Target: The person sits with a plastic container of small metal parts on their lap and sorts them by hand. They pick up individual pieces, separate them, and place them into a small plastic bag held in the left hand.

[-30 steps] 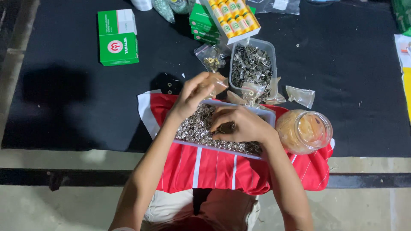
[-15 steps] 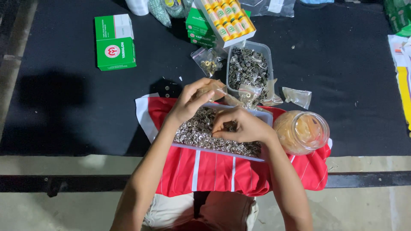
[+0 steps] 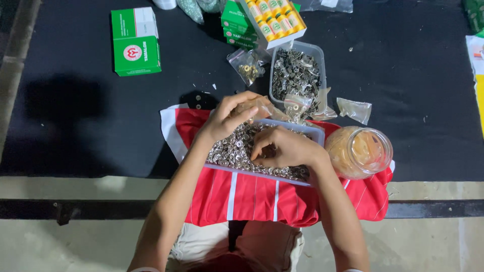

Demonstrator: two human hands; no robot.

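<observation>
- Snap tray (image 3: 318,135) lies on the red cloth (image 3: 242,196), long axis running left to right, directly under both hands
- Right hand (image 3: 285,147) curls down, fingertips pinching among the snaps; nearer them
- Left hand (image 3: 227,117) at the tray's far-left edge pinches a small clear bag (image 3: 262,107)
- Trays: two; jar (image 3: 359,151): one, right of the tray
</observation>
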